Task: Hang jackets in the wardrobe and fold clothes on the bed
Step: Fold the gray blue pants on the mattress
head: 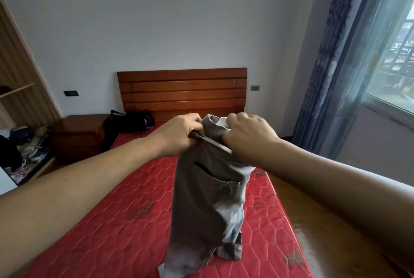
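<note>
Two hands hold up one grey-brown garment [208, 199] at the centre of the view. The left hand [181, 134] has its fingers curled round the bunched top edge. The right hand [248, 136], just beside it, pinches the pale, turned-out lining. The cloth shows a slit pocket and hangs toward 6 o'clock, its lower end resting on the red mattress [134, 233].

The risk, as I judge it, comes from the hands sitting so close together, which makes the fabric hang as a twisted tube. Laid down like that, it would fold with creases and uneven layers, and the lining could end up folded in the wrong way out. A slack pinch could also let one corner drop.

The mattress is bare, quilted and faintly stained, and looks flat enough for folding. A slatted wooden headboard [182, 91] stands at 12 o'clock, with a black bag [132, 121] at 11 and a nightstand [76, 136] at 10. What looks like the wardrobe [13, 71] is at 9, with a heap of clothes [22, 152] below it. A blue curtain [331, 65] hangs at 2, a window [394, 53] sits at 3, and wood floor [298, 210] shows at 4.
</note>
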Demonstrator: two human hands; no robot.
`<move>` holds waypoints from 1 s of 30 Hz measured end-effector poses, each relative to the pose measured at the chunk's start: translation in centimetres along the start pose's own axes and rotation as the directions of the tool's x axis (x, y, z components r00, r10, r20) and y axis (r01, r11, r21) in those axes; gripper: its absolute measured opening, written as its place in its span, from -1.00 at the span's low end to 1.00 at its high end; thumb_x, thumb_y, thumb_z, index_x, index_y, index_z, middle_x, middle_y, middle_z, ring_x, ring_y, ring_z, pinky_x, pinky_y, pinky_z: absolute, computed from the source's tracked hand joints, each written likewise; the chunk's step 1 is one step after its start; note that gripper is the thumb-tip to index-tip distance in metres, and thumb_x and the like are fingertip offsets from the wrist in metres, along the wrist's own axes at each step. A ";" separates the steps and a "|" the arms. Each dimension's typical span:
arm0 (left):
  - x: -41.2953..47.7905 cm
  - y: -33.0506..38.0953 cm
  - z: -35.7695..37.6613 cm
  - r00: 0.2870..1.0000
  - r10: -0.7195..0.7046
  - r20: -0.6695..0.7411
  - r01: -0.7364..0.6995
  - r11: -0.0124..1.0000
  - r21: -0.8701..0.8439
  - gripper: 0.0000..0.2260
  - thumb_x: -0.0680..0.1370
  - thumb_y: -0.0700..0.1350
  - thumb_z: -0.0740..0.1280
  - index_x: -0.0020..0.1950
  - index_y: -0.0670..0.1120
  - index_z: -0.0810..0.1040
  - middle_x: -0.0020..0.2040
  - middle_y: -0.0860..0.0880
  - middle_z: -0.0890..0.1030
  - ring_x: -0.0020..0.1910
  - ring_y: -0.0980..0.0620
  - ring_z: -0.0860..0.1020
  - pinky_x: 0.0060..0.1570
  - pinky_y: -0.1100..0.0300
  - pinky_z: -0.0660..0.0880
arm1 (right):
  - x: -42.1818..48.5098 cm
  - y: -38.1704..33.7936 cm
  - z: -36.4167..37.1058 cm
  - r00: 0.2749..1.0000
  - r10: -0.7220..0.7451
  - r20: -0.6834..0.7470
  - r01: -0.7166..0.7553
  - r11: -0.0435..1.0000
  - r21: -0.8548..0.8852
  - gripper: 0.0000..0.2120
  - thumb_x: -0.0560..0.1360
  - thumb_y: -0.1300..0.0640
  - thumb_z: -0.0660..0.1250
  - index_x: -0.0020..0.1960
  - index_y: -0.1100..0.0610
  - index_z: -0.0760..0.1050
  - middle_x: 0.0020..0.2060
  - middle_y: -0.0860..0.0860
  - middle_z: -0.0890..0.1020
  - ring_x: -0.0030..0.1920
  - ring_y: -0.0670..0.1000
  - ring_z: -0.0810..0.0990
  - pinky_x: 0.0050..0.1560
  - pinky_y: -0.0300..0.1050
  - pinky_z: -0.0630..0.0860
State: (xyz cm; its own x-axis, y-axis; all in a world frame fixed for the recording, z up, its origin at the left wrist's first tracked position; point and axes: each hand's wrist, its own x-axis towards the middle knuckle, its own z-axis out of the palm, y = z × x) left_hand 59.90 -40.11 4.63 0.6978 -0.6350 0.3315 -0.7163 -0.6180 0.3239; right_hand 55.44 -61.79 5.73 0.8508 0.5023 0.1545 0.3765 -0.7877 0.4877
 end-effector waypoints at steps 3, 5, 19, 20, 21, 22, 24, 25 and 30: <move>-0.3 -0.4 -0.2 1.000 -0.004 -0.010 0.005 1.000 0.010 -0.83 0.47 -0.31 0.35 -0.12 -0.08 0.67 -0.02 0.08 0.55 -0.06 0.07 0.58 -0.02 -0.04 0.53 | 0.3 -0.6 -0.3 0.983 -0.175 0.049 0.144 0.915 0.376 -0.82 0.56 0.07 0.25 0.09 0.02 0.59 0.11 0.03 0.51 0.11 0.09 0.52 0.06 0.05 0.56; -0.5 -0.5 -0.3 1.000 0.001 -0.005 -0.001 1.000 0.013 -0.81 0.45 -0.34 0.34 -0.13 -0.09 0.67 -0.03 0.09 0.55 -0.07 0.08 0.58 -0.03 -0.02 0.52 | 0.4 -1.0 -0.3 0.964 -0.210 0.160 0.108 0.867 0.487 -0.84 0.56 0.01 0.23 0.01 0.04 0.55 -0.02 -0.02 0.59 -0.02 0.05 0.56 0.06 0.06 0.55; -1.3 0.1 0.9 0.996 0.054 0.073 -0.058 0.997 0.049 -0.77 0.40 -0.36 0.28 -0.15 -0.07 0.65 0.01 0.12 0.56 -0.06 0.04 0.58 -0.06 -0.05 0.51 | 2.1 -4.6 1.9 0.625 -0.301 0.721 -0.129 0.871 0.475 -0.64 0.64 0.15 0.29 0.35 0.34 0.47 0.15 0.11 0.56 0.12 0.09 0.50 0.21 -0.10 0.45; -1.3 0.0 0.9 0.996 0.050 0.075 -0.054 0.997 0.048 -0.77 0.40 -0.34 0.27 -0.15 -0.07 0.65 0.01 0.12 0.56 -0.06 0.03 0.58 -0.07 -0.05 0.52 | 2.1 -4.6 2.3 0.640 -0.298 0.709 -0.134 0.865 0.484 -0.65 0.64 0.14 0.29 0.34 0.34 0.48 0.14 0.12 0.57 0.15 0.10 0.52 0.25 -0.10 0.45; -1.4 -0.1 1.0 0.996 0.049 0.075 -0.052 0.998 0.046 -0.78 0.40 -0.31 0.26 -0.15 -0.06 0.65 0.01 0.12 0.56 -0.06 0.03 0.59 -0.07 -0.06 0.52 | 2.0 -4.4 2.6 0.675 -0.288 0.680 -0.132 0.859 0.495 -0.66 0.65 0.11 0.28 0.31 0.33 0.51 0.10 0.13 0.58 0.16 0.11 0.53 0.29 -0.10 0.44; -1.4 -0.1 1.0 0.996 0.051 0.075 -0.054 0.998 0.045 -0.78 0.39 -0.27 0.24 -0.15 -0.06 0.65 0.01 0.12 0.56 -0.07 0.03 0.59 -0.07 -0.06 0.52 | 1.9 -4.3 2.7 0.719 -0.278 0.638 -0.127 0.849 0.513 -0.66 0.65 0.07 0.28 0.29 0.30 0.53 0.09 0.16 0.60 0.16 0.11 0.54 0.33 -0.10 0.42; -1.4 0.0 1.1 0.995 0.056 0.084 -0.060 0.997 0.047 -0.77 0.36 -0.23 0.20 -0.16 -0.06 0.64 0.00 0.13 0.56 -0.08 0.03 0.59 -0.08 -0.06 0.51 | 1.7 -4.6 2.8 0.736 -0.297 0.609 -0.169 0.790 0.589 -0.62 0.67 0.04 0.26 0.33 0.30 0.50 0.18 0.21 0.60 0.19 0.10 0.52 0.39 -0.06 0.37; -1.4 0.0 1.2 0.995 0.056 0.088 -0.061 0.997 0.047 -0.77 0.36 -0.22 0.20 -0.16 -0.06 0.64 -0.01 0.13 0.56 -0.09 0.02 0.59 -0.09 -0.06 0.51 | 1.5 -4.5 2.8 0.726 -0.329 0.604 -0.188 0.749 0.635 -0.62 0.68 0.05 0.24 0.34 0.32 0.48 0.19 0.22 0.59 0.16 0.09 0.50 0.40 -0.03 0.38; -1.7 -0.5 0.9 0.993 0.042 0.107 -0.046 0.998 0.035 -0.81 0.38 -0.26 0.24 -0.18 -0.08 0.63 -0.03 0.13 0.56 -0.11 0.02 0.58 -0.10 -0.07 0.51 | 0.6 -3.6 1.3 0.715 -0.352 0.604 -0.225 0.702 0.675 -0.53 0.67 -0.09 0.21 0.46 0.16 0.42 0.34 0.11 0.55 0.34 0.09 0.50 0.34 -0.06 0.40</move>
State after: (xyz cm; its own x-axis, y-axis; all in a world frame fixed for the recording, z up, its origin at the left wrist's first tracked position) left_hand 59.07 -39.12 3.06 0.6627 -0.7066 0.2480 -0.7475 -0.6039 0.2768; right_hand 55.12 -59.11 3.00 0.6971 0.4206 -0.5806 0.3205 -0.9072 -0.2723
